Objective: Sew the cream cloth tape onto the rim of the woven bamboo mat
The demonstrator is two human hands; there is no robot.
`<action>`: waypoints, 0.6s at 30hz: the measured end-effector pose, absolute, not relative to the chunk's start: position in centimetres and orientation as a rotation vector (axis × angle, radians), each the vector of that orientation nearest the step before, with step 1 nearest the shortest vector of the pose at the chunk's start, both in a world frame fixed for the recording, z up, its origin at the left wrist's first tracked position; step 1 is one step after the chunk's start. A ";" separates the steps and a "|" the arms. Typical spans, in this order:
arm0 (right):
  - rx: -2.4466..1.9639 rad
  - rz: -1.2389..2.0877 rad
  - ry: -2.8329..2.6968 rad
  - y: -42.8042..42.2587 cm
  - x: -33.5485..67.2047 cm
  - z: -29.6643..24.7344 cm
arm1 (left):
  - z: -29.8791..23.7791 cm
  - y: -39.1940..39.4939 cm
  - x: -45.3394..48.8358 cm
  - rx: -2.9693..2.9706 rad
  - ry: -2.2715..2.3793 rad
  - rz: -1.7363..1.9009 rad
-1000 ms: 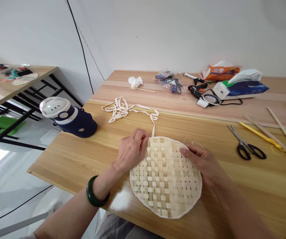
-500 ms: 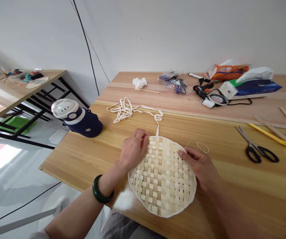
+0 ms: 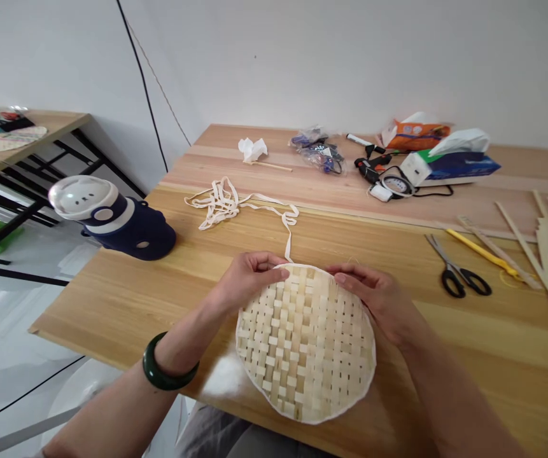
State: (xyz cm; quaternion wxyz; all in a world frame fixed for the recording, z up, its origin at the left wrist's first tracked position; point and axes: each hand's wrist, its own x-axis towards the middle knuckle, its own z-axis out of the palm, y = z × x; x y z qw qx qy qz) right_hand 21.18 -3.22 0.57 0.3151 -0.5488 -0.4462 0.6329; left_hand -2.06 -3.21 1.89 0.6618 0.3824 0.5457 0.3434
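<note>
The pale wooden worktop (image 3: 159,299) is smooth and long-grained. At its near edge lies a round woven mat (image 3: 305,346) of flat cream strips in a checker weave, bound with white edging. The left hand (image 3: 247,280) pinches its far-left rim; the right hand (image 3: 373,299) rests curled on its far-right rim, and I cannot tell whether it grips. A round navy bottle (image 3: 121,219) with a white lid lies on the left. A blue tissue box (image 3: 455,166) at the far right shows white tissue. Limp white tape (image 3: 221,203) trails from the mat. Black-handled scissors (image 3: 457,277) lie on the right.
</note>
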 end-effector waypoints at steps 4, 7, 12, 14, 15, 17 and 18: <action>-1.461 1.620 -1.374 -2.5 20.7 1.4 | 2.0 -3.6 -1.7 0.905 1.251 0.783; -1.459 1.575 -1.403 -2.6 20.3 1.5 | 2.4 -3.5 -2.0 0.892 1.191 0.691; -1.458 1.498 -1.470 -3.2 20.2 1.5 | 2.7 -3.4 -2.7 0.966 1.106 0.520; -1.450 1.420 -1.561 -3.5 20.3 1.5 | 2.6 -3.6 -2.6 0.997 1.150 0.514; -1.450 1.363 -1.610 -3.7 20.3 1.6 | 2.5 -3.6 -2.5 1.004 1.162 0.520; -1.456 1.197 -1.702 -4.1 20.2 1.6 | 2.3 -3.7 -2.1 1.000 1.154 0.531; -1.452 1.055 -1.746 -4.3 20.1 1.7 | 2.2 -3.7 -2.0 0.992 1.143 0.538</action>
